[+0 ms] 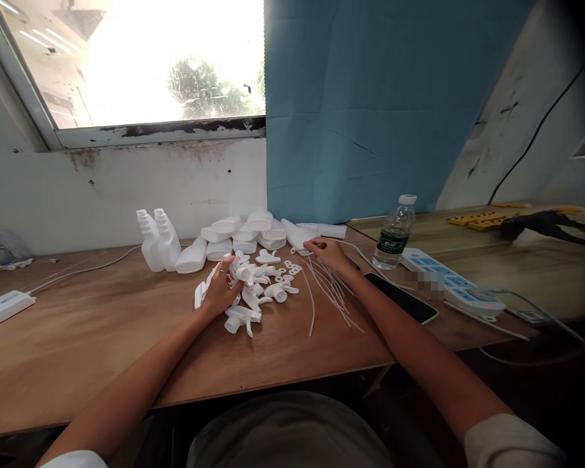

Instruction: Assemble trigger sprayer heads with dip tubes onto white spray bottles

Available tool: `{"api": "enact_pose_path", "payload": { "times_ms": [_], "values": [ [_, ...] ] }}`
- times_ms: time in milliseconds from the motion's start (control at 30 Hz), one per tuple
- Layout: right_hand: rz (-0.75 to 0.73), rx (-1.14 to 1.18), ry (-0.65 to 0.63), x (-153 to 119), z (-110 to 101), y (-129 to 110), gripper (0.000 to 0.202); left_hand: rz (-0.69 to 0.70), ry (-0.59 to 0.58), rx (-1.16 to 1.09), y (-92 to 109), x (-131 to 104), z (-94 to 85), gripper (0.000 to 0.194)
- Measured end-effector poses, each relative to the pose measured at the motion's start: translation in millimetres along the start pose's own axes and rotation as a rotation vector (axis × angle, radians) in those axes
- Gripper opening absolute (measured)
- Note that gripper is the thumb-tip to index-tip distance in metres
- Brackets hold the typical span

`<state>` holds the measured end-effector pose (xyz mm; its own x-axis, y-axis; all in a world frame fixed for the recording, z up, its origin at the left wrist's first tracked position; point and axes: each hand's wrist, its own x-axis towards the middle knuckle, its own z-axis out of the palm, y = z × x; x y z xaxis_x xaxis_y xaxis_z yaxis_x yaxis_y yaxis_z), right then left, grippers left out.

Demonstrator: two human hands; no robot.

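Observation:
My left hand (219, 287) is closed around a white trigger spray head (242, 273), above a pile of similar spray heads (279, 290). Its fingertips are partly hidden by the white parts. My right hand (330, 255) has its fingers pinched together at the far ends of several thin white tubes (334, 296), which fan out over the wooden table. What sits between those fingertips is too small to make out. Small white rings (288, 270) lie between the two hands. A white bottle (295, 235) rests just beyond my right fingertips.
Two white bottles (166, 244) stand at the back left; more lie stacked (244, 229) against the wall. A water bottle (394, 234), a phone (402, 299) and a power strip (451, 279) are on the right. Another power strip (4, 307) lies far left, its cable running along the table (102, 325).

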<state>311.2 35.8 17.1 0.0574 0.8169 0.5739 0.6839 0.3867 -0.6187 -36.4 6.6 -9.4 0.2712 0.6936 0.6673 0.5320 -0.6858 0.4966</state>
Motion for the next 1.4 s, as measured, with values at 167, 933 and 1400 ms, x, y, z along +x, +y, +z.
{"api": "enact_pose_path", "payload": {
  "times_ms": [167, 933, 1400],
  "values": [
    [-0.194, -0.228, -0.152, -3.7, 11.3, 9.8, 0.026, 0.002, 0.008, -0.013, 2.9, 0.5, -0.9, 0.046],
    [0.061, 0.048, 0.065, 0.1, 2.9, -22.9, 0.025, 0.008, 0.047, -0.057, 5.1, 3.7, -3.0, 0.046],
    [-0.293, 0.474, -0.087, -54.4, 24.0, -154.6, 0.024, -0.145, 0.092, -0.242, 29.6, 5.5, -12.8, 0.038]
  ]
}}
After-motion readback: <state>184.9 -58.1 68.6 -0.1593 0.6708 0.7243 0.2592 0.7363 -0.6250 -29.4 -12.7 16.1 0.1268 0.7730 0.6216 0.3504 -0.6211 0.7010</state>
